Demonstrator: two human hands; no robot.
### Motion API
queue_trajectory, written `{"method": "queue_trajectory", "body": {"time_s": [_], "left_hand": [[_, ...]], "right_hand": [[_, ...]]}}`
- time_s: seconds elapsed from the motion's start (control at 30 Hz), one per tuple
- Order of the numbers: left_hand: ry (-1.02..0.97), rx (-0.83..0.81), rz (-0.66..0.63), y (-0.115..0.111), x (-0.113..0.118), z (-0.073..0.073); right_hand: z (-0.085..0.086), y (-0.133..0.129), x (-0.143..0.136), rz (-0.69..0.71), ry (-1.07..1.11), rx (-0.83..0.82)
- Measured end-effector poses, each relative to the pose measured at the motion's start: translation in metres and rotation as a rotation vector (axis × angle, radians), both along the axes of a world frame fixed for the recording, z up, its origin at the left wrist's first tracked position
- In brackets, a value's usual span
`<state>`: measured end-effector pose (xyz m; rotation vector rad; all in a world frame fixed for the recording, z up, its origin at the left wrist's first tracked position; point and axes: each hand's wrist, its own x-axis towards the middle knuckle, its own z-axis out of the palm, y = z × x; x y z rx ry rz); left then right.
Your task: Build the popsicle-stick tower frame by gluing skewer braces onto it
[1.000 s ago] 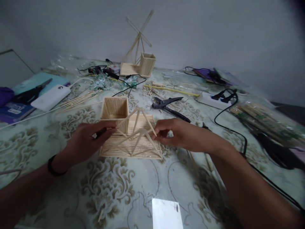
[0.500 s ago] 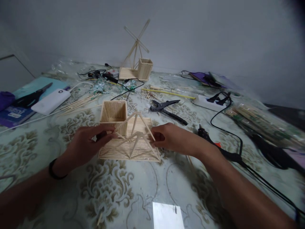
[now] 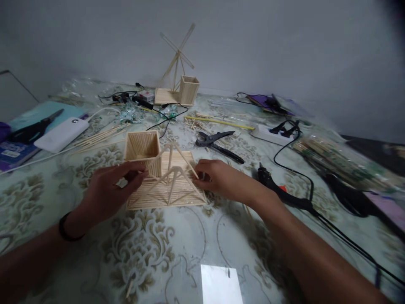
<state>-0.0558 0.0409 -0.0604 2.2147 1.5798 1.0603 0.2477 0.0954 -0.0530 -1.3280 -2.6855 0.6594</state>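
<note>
Your left hand (image 3: pixel 109 188) pinches with narrow fingers at the left edge of the stick frame (image 3: pixel 172 179); whether it grips a stick there cannot be told. Your right hand (image 3: pixel 218 179) closes narrowly on the right leg of the same frame. The frame stands directly between both hands, about equally near each, on the slatted base (image 3: pixel 164 197), with its sticks rising to a peak away from you. The open stick box (image 3: pixel 142 147) stands on the base's far left corner, just beyond your left fingertips. Black pliers (image 3: pixel 218 141) lie beyond the base on the tabletop (image 3: pixel 177 236).
</note>
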Motion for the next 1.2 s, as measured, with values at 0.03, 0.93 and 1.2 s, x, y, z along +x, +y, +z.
{"method": "queue_trajectory", "body": {"time_s": [0.03, 0.93, 1.2], "left_hand": [[0.002, -0.004, 0.005, 0.000, 0.000, 0.002], [0.006, -0.042, 0.080, 0.009, -0.005, -0.001], [0.018, -0.063, 0.052, 0.008, -0.007, -0.002]], "right_hand": [[0.000, 0.000, -0.002, -0.006, -0.025, 0.018], [0.019, -0.009, -0.012, -0.072, -0.160, -0.004], [0.014, -0.004, -0.001, -0.045, -0.058, -0.072]]}}
